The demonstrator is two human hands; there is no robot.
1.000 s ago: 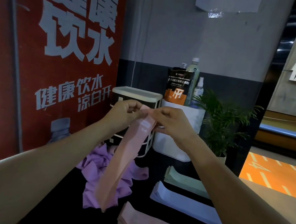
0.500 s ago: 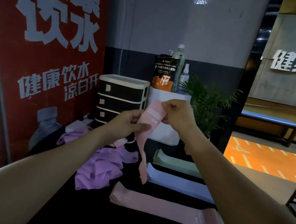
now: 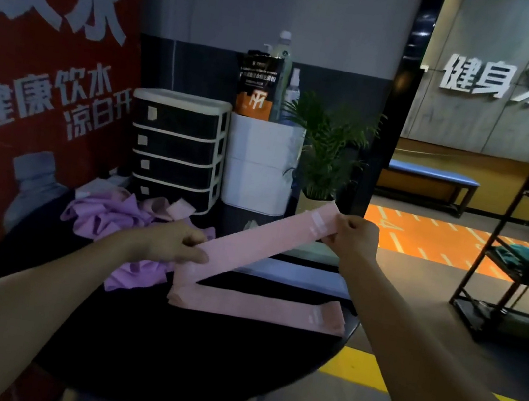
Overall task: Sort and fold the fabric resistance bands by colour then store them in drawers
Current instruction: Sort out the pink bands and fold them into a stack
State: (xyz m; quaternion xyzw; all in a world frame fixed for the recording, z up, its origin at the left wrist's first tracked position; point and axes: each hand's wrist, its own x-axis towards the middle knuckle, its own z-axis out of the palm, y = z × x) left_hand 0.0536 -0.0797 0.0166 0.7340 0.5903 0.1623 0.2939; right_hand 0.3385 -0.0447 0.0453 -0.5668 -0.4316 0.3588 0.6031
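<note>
Gym corner w/ a round black table [image 3: 183, 354] against a red poster wall; a dark drawer unit [image 3: 176, 148] is standing at the back beside a white bin [image 3: 258, 164] and a potted plant [image 3: 327, 148].

Both hands are gripping one pink band [image 3: 249, 243], stretched flat btwn them – left hand [image 3: 177, 242] is pinching the low end just above the table, right hand [image 3: 353, 235] is pinching the high end by its label; the band is slanting up to the right. Directly below, a pink stack [image 3: 256, 306] is lying at the table's front edge; behind it a blue-grey stack [image 3: 296, 273], and a pale green one mostly hidden by the held band. A purple heap [image 3: 107, 220] is sitting unsorted at left, w/ a loose pink piece near the drawers.

Risks, as I judge: the pink stack is sitting close to the rim, so laying the band down off-line could be pushing it over the edge; a loose pinch at either end could be letting the band twist or droop – ruining the flat lay.

Vs. half a sec ago: the band was hanging nearly vertical from the right hand, held high near the bin; now it's being pulled out long and lowered toward the pink stack; the hands are well apart instead of close together.
</note>
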